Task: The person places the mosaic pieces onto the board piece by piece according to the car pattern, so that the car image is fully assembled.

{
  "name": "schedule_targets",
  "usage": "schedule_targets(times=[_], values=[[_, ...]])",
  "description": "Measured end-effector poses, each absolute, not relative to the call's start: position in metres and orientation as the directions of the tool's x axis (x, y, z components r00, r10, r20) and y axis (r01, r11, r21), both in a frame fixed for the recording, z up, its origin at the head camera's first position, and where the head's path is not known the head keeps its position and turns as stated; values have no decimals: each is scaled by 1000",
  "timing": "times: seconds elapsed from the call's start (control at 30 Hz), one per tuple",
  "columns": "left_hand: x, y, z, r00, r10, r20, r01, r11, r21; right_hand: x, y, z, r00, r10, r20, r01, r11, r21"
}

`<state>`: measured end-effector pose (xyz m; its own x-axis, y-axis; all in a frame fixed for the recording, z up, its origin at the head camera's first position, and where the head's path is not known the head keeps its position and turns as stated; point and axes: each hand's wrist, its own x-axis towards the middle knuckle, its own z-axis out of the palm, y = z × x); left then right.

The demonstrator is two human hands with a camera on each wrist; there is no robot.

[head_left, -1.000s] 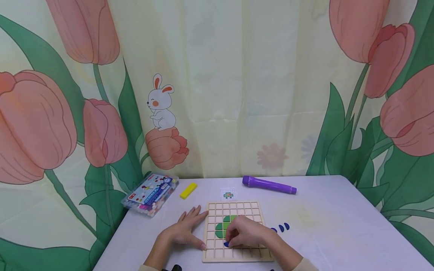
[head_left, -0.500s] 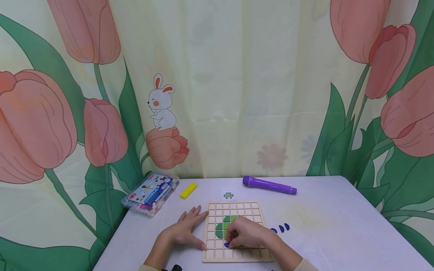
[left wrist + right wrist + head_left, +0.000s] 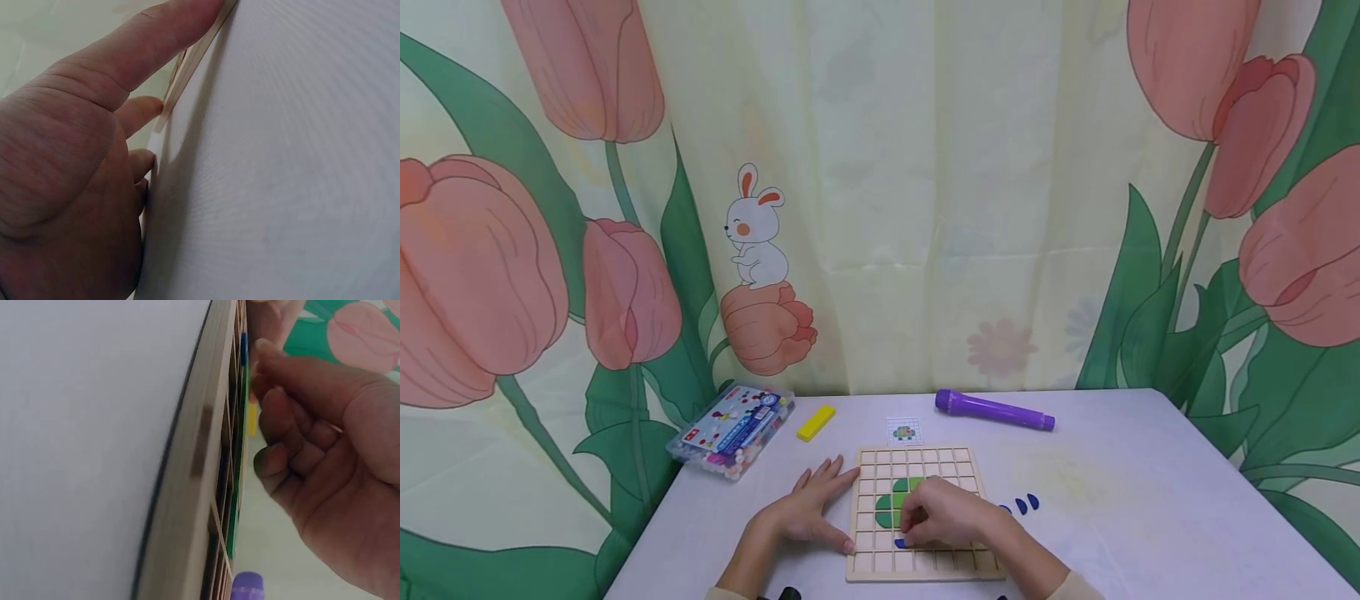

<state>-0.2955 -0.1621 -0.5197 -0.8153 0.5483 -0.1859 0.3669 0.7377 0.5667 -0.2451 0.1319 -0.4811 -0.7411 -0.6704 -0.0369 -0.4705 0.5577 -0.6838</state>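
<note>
A wooden grid board (image 3: 880, 575) lies on the table with green pieces (image 3: 884, 510) set in its squares, partly covered by my right hand. My right hand (image 3: 943, 515) bends over the board, thumb and fingertips pinching a small blue half-circle piece (image 3: 900, 543) low in the grid, below the green ones. From the right wrist view, this blue piece (image 3: 244, 349) stands at the board's surface beside the fingertips. My left hand (image 3: 808, 510) is spread on the table at the board's left side. Its thumb and forefinger touch the wooden edge, also in the left wrist view.
Several more blue pieces (image 3: 1021, 506) lie right of the board. Behind it is a small picture card (image 3: 903, 430). A purple microphone-shaped stick (image 3: 996, 410), a yellow block (image 3: 816, 422) and a clear plastic box (image 3: 730, 432) lie farther back. A printed curtain (image 3: 880, 208) hangs behind.
The blue piece under my right fingertips has turned slightly and now looks flatter in the grid. My right hand has barely shifted, and my left hand keeps its place.
</note>
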Motion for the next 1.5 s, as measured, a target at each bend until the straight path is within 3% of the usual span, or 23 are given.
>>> schedule_targets(times=[0.27, 0.47, 0.83, 1.5], values=[[-296, -161, -521, -818, 539, -201, 353, 747, 562, -256, 161, -464, -789, -613, 42, -444, 521, -729], [-295, -161, -518, -822, 535, -195, 356, 750, 557, -262, 188, -450, -853, -517, 80, -418, 581, -698], [-297, -161, -520, -822, 540, -182, 369, 748, 552, -264, 218, -442, -905, -410, 109, -358, 600, -715], [-295, -161, -521, -824, 534, -191, 352, 745, 566, -271, 265, -454, -893, -450, -18, -294, 613, -734]])
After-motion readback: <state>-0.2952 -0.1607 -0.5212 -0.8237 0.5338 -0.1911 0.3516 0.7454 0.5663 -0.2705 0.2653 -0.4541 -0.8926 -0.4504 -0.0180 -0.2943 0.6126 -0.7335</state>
